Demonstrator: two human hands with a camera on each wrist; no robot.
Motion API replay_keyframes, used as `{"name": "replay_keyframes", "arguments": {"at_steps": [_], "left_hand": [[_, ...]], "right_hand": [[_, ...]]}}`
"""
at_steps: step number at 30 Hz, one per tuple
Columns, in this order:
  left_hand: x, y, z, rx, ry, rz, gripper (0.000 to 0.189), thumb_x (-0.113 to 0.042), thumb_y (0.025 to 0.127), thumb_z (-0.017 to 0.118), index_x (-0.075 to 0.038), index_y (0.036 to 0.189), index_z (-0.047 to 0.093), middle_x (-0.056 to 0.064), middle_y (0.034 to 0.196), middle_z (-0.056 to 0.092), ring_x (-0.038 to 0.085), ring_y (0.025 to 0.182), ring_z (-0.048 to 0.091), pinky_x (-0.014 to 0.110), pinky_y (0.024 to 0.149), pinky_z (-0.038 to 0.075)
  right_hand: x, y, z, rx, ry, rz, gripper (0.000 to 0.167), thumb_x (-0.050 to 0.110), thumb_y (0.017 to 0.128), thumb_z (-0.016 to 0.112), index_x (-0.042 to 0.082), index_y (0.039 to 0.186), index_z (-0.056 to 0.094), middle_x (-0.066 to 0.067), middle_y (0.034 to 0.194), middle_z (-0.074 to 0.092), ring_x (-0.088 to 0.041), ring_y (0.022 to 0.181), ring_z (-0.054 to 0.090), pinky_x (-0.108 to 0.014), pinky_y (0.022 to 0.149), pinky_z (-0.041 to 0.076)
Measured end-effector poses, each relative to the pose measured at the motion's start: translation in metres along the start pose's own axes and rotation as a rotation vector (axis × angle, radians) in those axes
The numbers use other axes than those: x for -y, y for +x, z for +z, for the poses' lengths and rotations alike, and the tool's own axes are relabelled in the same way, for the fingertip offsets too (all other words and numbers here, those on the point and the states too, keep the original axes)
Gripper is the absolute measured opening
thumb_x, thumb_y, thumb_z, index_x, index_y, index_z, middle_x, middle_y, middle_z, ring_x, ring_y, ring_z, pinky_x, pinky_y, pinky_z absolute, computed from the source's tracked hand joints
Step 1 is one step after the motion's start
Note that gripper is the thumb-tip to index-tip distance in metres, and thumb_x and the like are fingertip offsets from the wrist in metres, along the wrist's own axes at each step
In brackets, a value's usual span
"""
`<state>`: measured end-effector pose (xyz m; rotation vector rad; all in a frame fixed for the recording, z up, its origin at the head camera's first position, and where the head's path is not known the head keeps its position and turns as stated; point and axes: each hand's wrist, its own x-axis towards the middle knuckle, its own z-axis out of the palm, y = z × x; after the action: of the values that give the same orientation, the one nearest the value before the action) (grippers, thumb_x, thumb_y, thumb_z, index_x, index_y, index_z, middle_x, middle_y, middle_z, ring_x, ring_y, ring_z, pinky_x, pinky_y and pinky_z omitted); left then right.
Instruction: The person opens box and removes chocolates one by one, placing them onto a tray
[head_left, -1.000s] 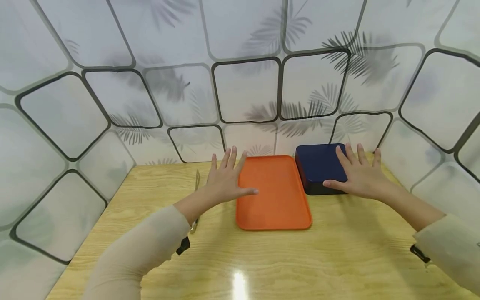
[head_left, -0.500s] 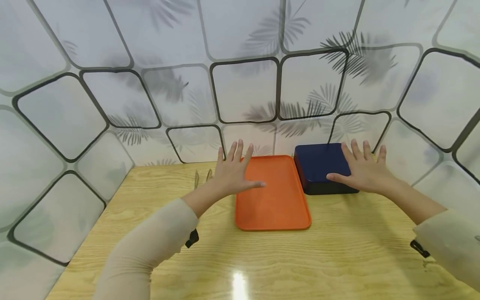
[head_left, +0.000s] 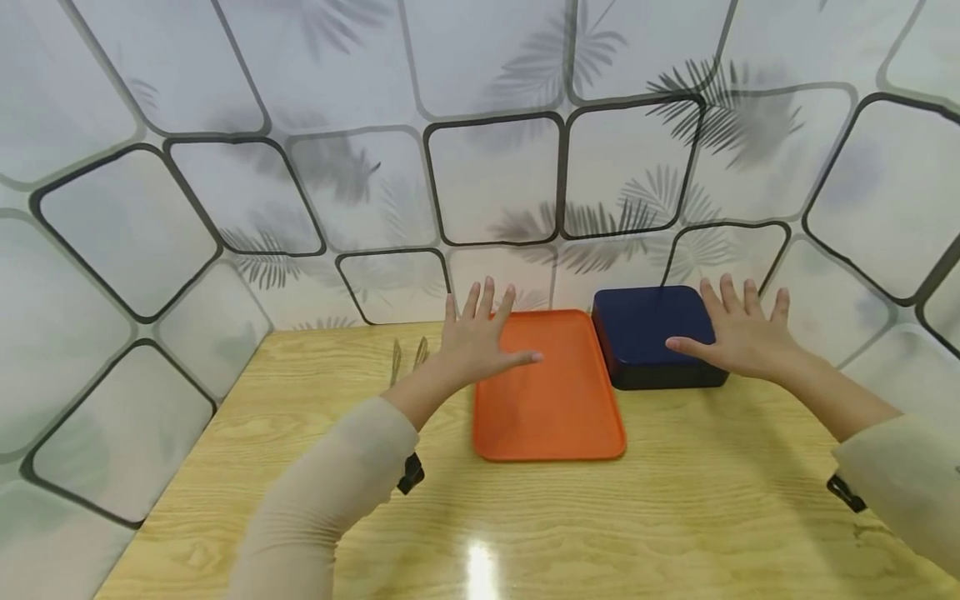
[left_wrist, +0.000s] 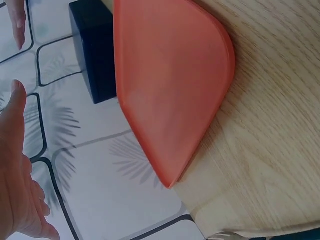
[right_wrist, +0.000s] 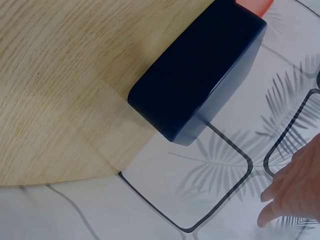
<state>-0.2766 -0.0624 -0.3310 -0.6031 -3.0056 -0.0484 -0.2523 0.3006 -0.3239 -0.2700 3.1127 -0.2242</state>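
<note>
Orange tray [head_left: 551, 408] lay flat on the desk [head_left: 600, 525], just left of the navy box [head_left: 652, 325]. Looked like light, stiff plastic, maybe slick; best taken by the raised rim, both sides. Box looked rigid, weight unclear. Left hand [head_left: 477, 343] hung near the tray's left edge, right hand [head_left: 750, 340] by the box; both empty, fingers spread wide, thumbs inward.

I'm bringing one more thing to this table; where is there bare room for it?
The table has bare stretches nearer the person than the orange tray and dark blue box, and between the left wall and the slim utensils, which the left sleeve partly hides. It is crowded at the back, where tray and box sit side by side.
</note>
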Motion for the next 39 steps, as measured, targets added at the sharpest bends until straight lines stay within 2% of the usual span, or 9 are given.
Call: {"name": "replay_keyframes", "arguments": {"at_steps": [11, 23, 28, 35, 39], "left_hand": [[-0.002, 0.013, 0.013, 0.003, 0.006, -0.028, 0.106, -0.085, 0.076, 0.035, -0.025, 0.152, -0.006, 0.012, 0.158, -0.009, 0.030, 0.146, -0.006, 0.059, 0.111, -0.007], [-0.008, 0.025, 0.023, -0.016, -0.066, -0.068, 0.106, -0.084, 0.077, 0.036, -0.024, 0.152, -0.007, 0.013, 0.158, -0.009, 0.030, 0.145, -0.008, 0.058, 0.112, -0.004], [-0.014, 0.027, 0.025, -0.021, -0.072, -0.052, 0.106, -0.084, 0.077, 0.037, -0.023, 0.153, -0.004, 0.014, 0.158, -0.005, 0.031, 0.146, -0.004, 0.058, 0.112, -0.001], [-0.026, 0.035, 0.030, -0.015, -0.085, -0.053, 0.106, -0.084, 0.076, 0.037, -0.024, 0.153, -0.006, 0.011, 0.158, -0.009, 0.029, 0.146, -0.005, 0.056, 0.113, -0.001], [-0.035, 0.038, 0.033, -0.007, -0.133, -0.039, 0.106, -0.082, 0.078, 0.040, -0.024, 0.152, -0.008, 0.011, 0.158, -0.013, 0.028, 0.146, -0.005, 0.055, 0.113, 0.000]], "right_hand": [[-0.011, 0.004, 0.003, 0.013, 0.012, 0.034, 0.113, 0.075, 0.083, 0.042, -0.001, 0.148, -0.010, -0.035, 0.148, -0.014, -0.055, 0.130, -0.023, -0.070, 0.091, -0.026], [-0.018, 0.009, 0.007, 0.019, 0.037, 0.068, 0.113, 0.075, 0.084, 0.040, -0.003, 0.147, -0.012, -0.036, 0.146, -0.020, -0.056, 0.129, -0.024, -0.070, 0.091, -0.025], [-0.021, 0.014, 0.008, 0.027, 0.040, 0.080, 0.113, 0.076, 0.084, 0.038, -0.003, 0.147, -0.013, -0.038, 0.145, -0.017, -0.057, 0.130, -0.020, -0.071, 0.091, -0.025], [-0.027, 0.016, 0.007, 0.042, 0.082, 0.110, 0.113, 0.075, 0.084, 0.037, -0.004, 0.146, -0.014, -0.040, 0.144, -0.019, -0.058, 0.130, -0.016, -0.072, 0.090, -0.025], [-0.031, 0.016, 0.008, 0.045, 0.094, 0.125, 0.113, 0.075, 0.085, 0.037, -0.005, 0.146, -0.014, -0.040, 0.143, -0.019, -0.058, 0.131, -0.016, -0.073, 0.089, -0.024]]}}
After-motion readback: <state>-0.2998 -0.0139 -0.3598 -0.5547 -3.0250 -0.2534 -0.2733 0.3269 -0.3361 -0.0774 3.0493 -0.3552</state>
